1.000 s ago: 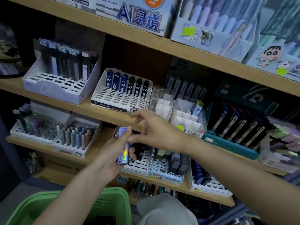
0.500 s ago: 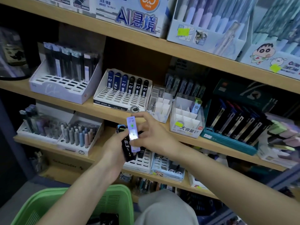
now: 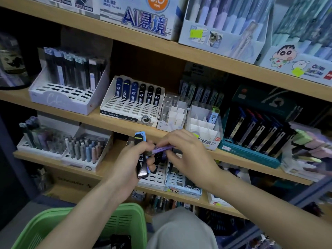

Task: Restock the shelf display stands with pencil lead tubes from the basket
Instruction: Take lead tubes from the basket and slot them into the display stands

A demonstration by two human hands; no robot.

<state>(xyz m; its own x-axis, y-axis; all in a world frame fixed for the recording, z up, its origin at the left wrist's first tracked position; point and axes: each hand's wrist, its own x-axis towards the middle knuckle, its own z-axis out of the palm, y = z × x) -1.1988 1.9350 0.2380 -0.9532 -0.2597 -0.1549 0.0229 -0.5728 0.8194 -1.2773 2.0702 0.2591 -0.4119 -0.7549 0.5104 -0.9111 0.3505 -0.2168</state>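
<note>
My left hand [image 3: 132,162] grips a small bunch of pencil lead tubes [image 3: 142,164], black and blue, held upright in front of the middle shelf. My right hand [image 3: 186,151] pinches a purple lead tube [image 3: 162,149] that lies sideways across the top of the bunch, touching my left fingers. Below, at the bottom left, is the green basket [image 3: 129,216] with dark tubes inside. On the shelf above stands a white slotted display stand [image 3: 129,109] with a back row of blue and black 0.3 tubes and many bare slots.
Another white stand [image 3: 59,97] with tall dark tubes sits left. Two small white divider boxes [image 3: 201,123] stand right of the middle stand, then a teal stand [image 3: 251,151] of dark packs. More slotted stands [image 3: 156,178] lie behind my hands. My knee [image 3: 179,229] is at the bottom.
My right hand has taken the purple tube from upright to lying sideways over the bunch. Both hands stay close together in front of the shelf.
</note>
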